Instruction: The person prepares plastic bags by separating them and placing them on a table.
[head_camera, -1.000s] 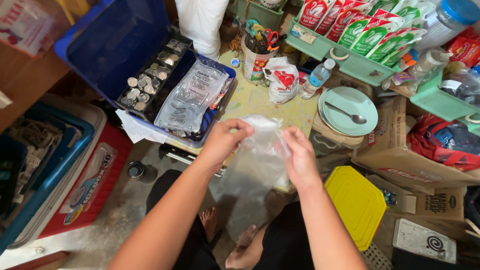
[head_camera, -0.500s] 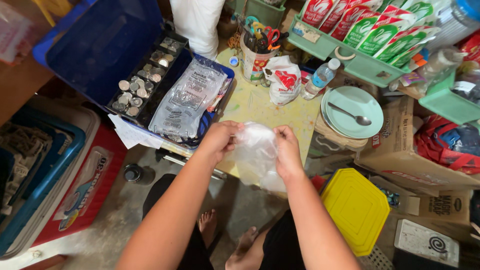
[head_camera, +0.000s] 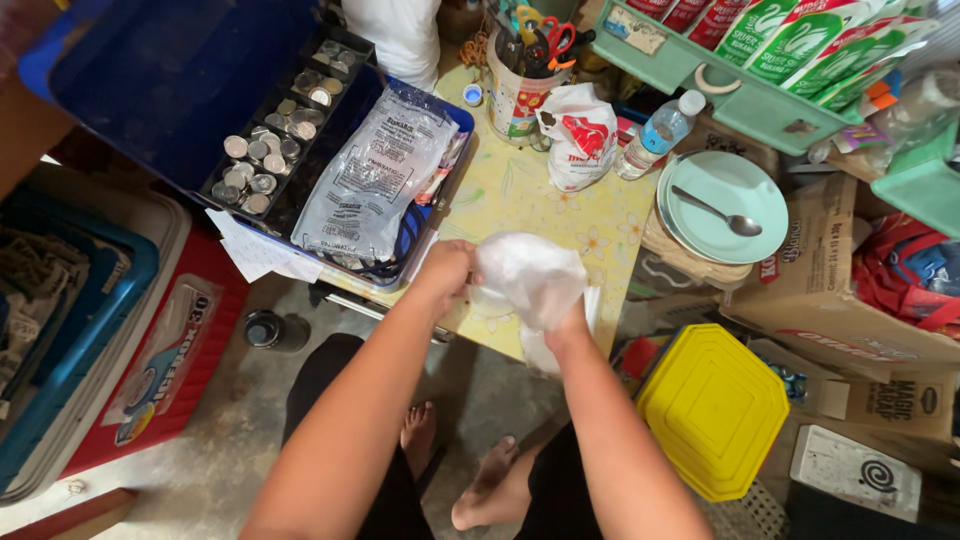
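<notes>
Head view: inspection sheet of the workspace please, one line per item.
Surface: small yellow floral table, crowded.
Job's things: clear plastic bag, bunched over the table's near edge.
Clutter: open blue box with coins, packet, scissors cup, water bottle, plate with spoon.
Grippers: left hand pinches the bag; right hand is pushed inside it.
Cables: nothing seen.
Surroundings: yellow lid, cardboard boxes, red cooler, concrete floor.
</notes>
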